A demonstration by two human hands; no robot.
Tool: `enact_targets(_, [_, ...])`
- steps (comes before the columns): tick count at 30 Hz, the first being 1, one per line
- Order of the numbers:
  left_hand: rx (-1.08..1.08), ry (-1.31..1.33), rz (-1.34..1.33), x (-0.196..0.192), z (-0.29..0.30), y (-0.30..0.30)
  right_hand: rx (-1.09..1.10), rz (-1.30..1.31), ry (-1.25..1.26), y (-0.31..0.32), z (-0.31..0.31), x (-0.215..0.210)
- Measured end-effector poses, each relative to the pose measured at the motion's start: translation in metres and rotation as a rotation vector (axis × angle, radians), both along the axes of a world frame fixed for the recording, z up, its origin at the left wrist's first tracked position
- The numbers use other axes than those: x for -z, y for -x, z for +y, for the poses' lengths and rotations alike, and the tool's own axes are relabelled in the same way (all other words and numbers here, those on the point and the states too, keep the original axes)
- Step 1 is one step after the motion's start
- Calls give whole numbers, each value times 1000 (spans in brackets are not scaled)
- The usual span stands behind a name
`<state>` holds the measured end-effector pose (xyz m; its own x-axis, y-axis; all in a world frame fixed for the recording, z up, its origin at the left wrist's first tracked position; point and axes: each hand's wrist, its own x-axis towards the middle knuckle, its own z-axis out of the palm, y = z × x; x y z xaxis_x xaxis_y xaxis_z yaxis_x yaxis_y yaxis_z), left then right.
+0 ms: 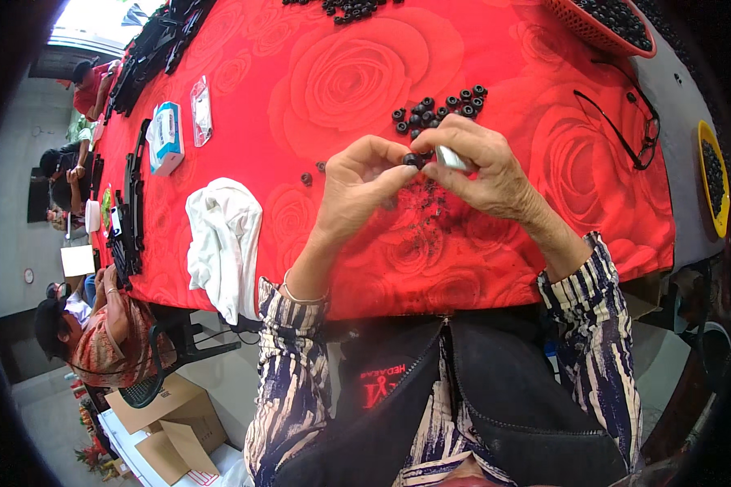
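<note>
Over the red rose-patterned tablecloth (341,73), my left hand (357,183) pinches a small round black part (413,161) between thumb and fingertips. My right hand (483,162) is closed on a small silvery tool (450,157), with its fingertips close against the same part. What tip the tool has is hidden by the fingers. Just beyond my hands lies a loose pile of similar black parts (430,114). One more such part (306,178) sits to the left of my left hand. Dark crumbs (418,219) are scattered on the cloth below my fingers.
A crumpled white cloth (223,243) hangs over the near left edge. A tissue box (166,140) and a clear packet (201,111) lie farther left. At right are eyeglasses (643,138), a red basket (597,31) and a yellow tray (724,215). Other people (110,333) sit along the left.
</note>
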<state>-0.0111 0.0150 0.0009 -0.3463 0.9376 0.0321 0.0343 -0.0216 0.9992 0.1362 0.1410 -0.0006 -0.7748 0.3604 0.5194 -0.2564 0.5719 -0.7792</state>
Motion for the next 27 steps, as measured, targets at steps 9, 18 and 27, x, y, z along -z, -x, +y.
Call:
enact_targets(9, [206,59,-753,14,-4,-3,-62,0,-18,-1,-4,2])
enact_targets(18, [208,123,-728,12,-10,-1,-99,-71,-49,-3,-6,-2])
enact_targets(27, [95,-18,-536,10,-15,-7,-33,-194,381,-8,-3,-10])
